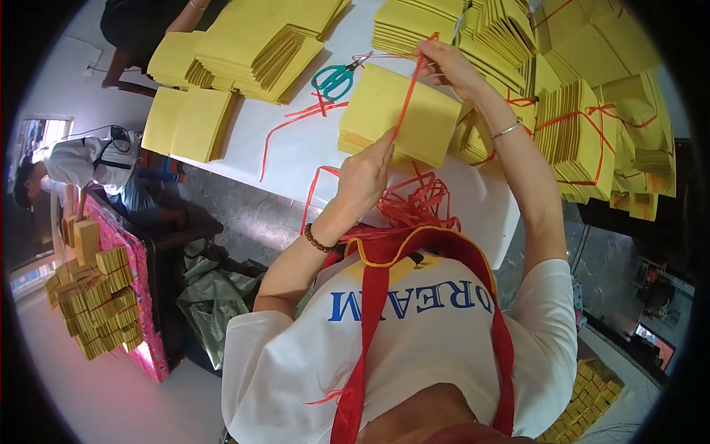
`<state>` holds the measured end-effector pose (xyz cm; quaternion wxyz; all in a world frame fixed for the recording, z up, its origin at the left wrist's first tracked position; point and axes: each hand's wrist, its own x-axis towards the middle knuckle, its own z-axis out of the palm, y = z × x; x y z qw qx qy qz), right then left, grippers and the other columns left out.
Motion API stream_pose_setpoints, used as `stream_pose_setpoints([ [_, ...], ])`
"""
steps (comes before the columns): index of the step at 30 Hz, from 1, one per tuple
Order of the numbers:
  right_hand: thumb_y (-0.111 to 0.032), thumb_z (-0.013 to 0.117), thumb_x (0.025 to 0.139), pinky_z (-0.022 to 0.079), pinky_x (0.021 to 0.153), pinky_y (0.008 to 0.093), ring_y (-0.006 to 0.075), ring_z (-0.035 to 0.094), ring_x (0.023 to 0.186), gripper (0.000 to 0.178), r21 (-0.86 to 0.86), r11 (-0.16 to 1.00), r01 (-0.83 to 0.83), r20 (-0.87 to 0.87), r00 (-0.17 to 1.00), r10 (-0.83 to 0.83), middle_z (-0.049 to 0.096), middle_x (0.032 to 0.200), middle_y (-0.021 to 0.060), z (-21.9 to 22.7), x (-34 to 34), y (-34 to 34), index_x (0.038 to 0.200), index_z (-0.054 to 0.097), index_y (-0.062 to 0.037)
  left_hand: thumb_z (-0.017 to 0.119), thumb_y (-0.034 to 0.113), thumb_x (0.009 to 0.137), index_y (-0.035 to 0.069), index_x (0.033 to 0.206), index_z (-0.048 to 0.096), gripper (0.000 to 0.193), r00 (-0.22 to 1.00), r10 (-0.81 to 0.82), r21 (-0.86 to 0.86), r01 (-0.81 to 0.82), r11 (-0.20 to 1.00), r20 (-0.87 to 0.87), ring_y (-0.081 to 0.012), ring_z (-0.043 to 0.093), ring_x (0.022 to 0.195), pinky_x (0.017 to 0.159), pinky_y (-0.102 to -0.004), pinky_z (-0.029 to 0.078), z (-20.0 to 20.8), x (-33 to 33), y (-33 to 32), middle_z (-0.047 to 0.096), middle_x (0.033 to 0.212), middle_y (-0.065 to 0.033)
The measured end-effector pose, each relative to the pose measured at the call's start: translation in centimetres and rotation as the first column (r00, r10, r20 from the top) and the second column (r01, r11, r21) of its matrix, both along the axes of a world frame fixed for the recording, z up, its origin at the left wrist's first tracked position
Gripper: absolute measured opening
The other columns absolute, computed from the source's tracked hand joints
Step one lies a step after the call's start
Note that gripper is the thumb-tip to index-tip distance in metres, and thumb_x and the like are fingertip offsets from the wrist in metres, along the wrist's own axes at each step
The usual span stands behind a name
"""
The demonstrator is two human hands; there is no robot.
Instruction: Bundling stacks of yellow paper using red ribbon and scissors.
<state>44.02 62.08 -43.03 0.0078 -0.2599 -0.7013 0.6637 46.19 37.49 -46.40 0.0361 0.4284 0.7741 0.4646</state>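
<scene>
A stack of folded yellow paper (370,96) lies on the white table in front of me, with a red plastic strip (409,92) running over its top. At the far edge of the stack, my right hand (452,68) is closed, pinching the strip. My left hand (364,174) is at the near edge, its fingers closed on the strip's lower part. A tangle of red strips (418,200) lies between the stack and my apron (436,240). Scissors with teal handles (334,81) rest left of the stack, beside some loose red strip pieces (318,109).
More yellow paper stacks (255,48) stand at the far left. Bundles tied with red strip (580,137) crowd the right side. Another person's arm (186,16) shows at the top left. Farther left, a person in a white top (92,166) is near a pink-covered table (142,296) piled with yellow bundles.
</scene>
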Motion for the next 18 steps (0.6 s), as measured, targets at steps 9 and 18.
stream_pose_setpoints([
  [9,-0.028,0.045,0.091,0.038,0.041,0.0187,0.0060,0.049,0.052,0.024,-0.458,0.885,0.085,-0.112,0.982,-0.152,0.058,0.080,0.0041,0.8,0.2,0.7,0.100,0.052,-0.0065,0.048,0.006,0.084,0.002,0.113,0.050,0.029,0.990,0.003,-0.050,0.004,0.999,0.141,-0.0361,0.058,0.068,0.056,-0.0390,0.046,0.3,0.2,0.1,0.058,0.075,-0.0228],
  [18,-0.031,0.045,0.090,0.039,0.059,0.0199,0.0068,0.051,0.069,0.030,-0.360,0.919,-0.163,-0.502,0.864,-0.044,0.059,0.092,0.0005,5.7,-1.1,7.7,0.110,0.052,-0.0090,0.045,0.008,0.087,0.006,0.119,0.048,0.031,0.976,0.006,-0.053,0.006,0.999,0.217,-0.0329,0.057,0.059,0.053,-0.0334,0.044,0.1,0.3,-0.3,0.056,0.077,-0.0242],
])
